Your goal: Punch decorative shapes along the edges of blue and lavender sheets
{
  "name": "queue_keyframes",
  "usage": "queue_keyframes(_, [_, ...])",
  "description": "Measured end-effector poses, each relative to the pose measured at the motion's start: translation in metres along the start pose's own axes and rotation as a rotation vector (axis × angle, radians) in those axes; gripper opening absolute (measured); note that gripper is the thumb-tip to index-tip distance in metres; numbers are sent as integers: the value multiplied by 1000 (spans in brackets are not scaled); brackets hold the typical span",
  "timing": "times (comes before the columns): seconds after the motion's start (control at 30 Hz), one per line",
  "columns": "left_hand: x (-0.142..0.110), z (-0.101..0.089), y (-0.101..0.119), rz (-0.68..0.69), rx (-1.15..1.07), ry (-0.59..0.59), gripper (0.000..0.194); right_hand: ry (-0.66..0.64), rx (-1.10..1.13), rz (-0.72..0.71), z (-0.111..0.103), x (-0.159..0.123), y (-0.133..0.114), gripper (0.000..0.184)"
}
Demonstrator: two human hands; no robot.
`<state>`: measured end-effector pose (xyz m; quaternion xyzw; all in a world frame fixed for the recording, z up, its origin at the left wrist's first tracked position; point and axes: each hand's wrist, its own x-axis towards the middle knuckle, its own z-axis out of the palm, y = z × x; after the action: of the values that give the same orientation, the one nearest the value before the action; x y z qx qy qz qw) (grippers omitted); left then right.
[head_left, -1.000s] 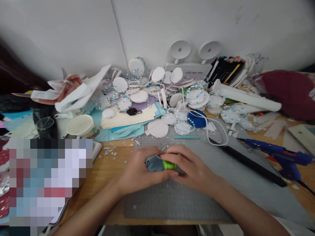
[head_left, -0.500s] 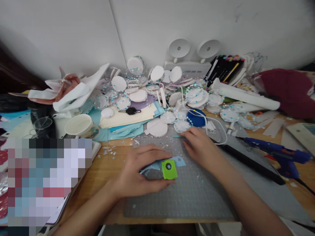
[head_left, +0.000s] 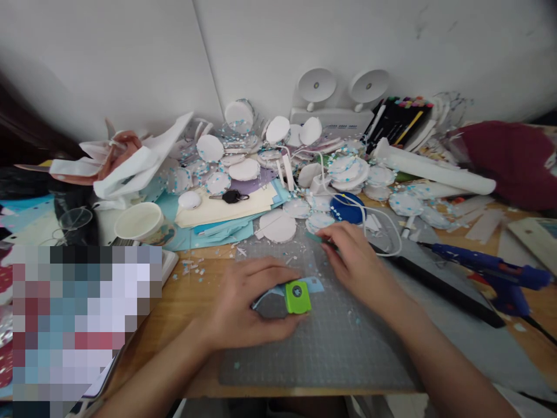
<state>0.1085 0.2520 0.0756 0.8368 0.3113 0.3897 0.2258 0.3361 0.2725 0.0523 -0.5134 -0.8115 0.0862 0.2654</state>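
My left hand [head_left: 248, 302] rests on the grey cutting mat [head_left: 331, 354], its thumb and fingers curled round a small green paper punch [head_left: 298, 296] with a light blue paper scrap [head_left: 312, 284] fed into it. My right hand [head_left: 354, 258] lies further back on the mat. Its fingertips are closed on a thin teal strip [head_left: 314, 236] at the mat's far edge. Both forearms come in from the bottom of the view.
A heap of white paper discs [head_left: 246, 169] with blue bits lies behind the mat, with a blue disc [head_left: 346, 212], a white cable [head_left: 385, 232], a key [head_left: 230, 197] and a paper cup [head_left: 140, 222]. A blue glue gun [head_left: 491, 273] lies at the right. A marker box [head_left: 398, 119] stands by the wall.
My right hand has left the punch and reached back to the mat's far edge, where it now pinches the teal strip. My left hand stays on the punch.
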Motion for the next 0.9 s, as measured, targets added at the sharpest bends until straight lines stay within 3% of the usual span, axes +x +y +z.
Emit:
queue_keyframes(0.1, [1, -1, 0, -3, 9, -2, 32, 134, 196, 45, -6, 3, -14, 11])
queue_keyframes(0.3, [0, 0, 0, 53, 40, -4, 34, 5, 363, 44, 2, -2, -23, 17])
queue_keyframes(0.43, [-1, 2, -1, 56, 67, 11, 33, 124, 457, 115, 7, -5, -24, 8])
queue_keyframes(0.57, [-1, 2, -1, 67, 53, 6, 36, 188, 511, 165, 12, -6, -24, 17])
queue_keyframes(0.67, [-1, 2, -1, 76, 62, 12, 34, 110, 495, 148, 13, -4, -21, 21])
queue_keyframes(0.8, [-2, 2, -2, 53, 110, 12, 31, -56, 295, 41, 7, -1, -17, 6])
queue_keyframes(0.9, [-2, 3, -4, 65, 202, 9, 32, 96, 272, 34, -2, 1, -18, 9])
